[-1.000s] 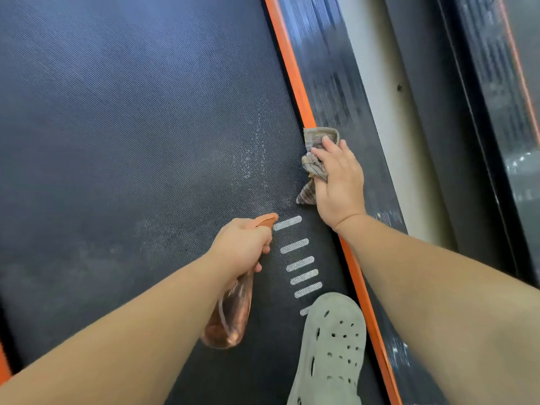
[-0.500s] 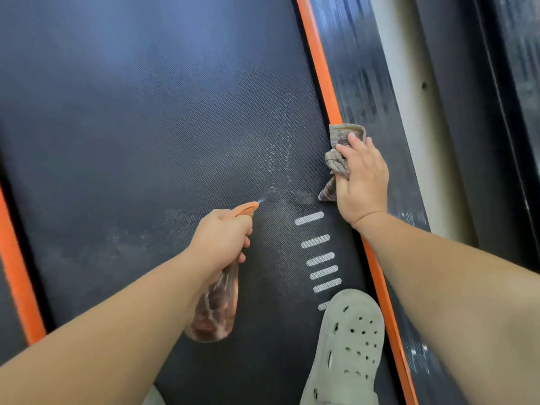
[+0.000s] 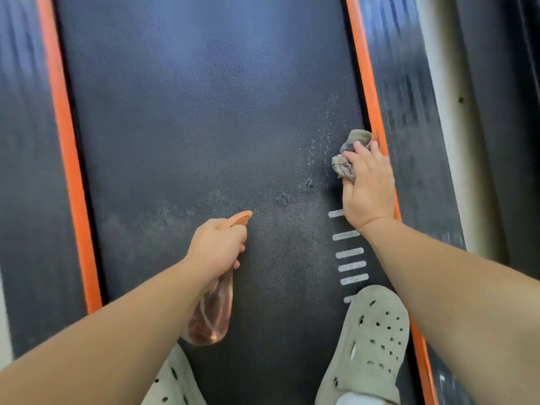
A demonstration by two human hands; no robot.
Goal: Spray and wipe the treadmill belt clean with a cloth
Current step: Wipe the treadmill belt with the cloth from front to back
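**Belt Cleaning: Bottle and Cloth Held**

Nearest, grey clogs (image 3: 371,340) are standing on the treadmill belt (image 3: 190,112). The left grip (image 3: 217,247) is curling round the neck of the spray bottle (image 3: 210,314), judged light and slick. Further on, the right grip (image 3: 368,188) is clutching the soft, limp cloth (image 3: 347,159) against the belt by the orange rail (image 3: 362,68). Droplets (image 3: 320,141) are beading beside it.

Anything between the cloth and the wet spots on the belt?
Nothing visible. Only bare treadmill belt lies between the cloth in the right hand and the wet spots to its left; the spray bottle in the left hand is off that path.
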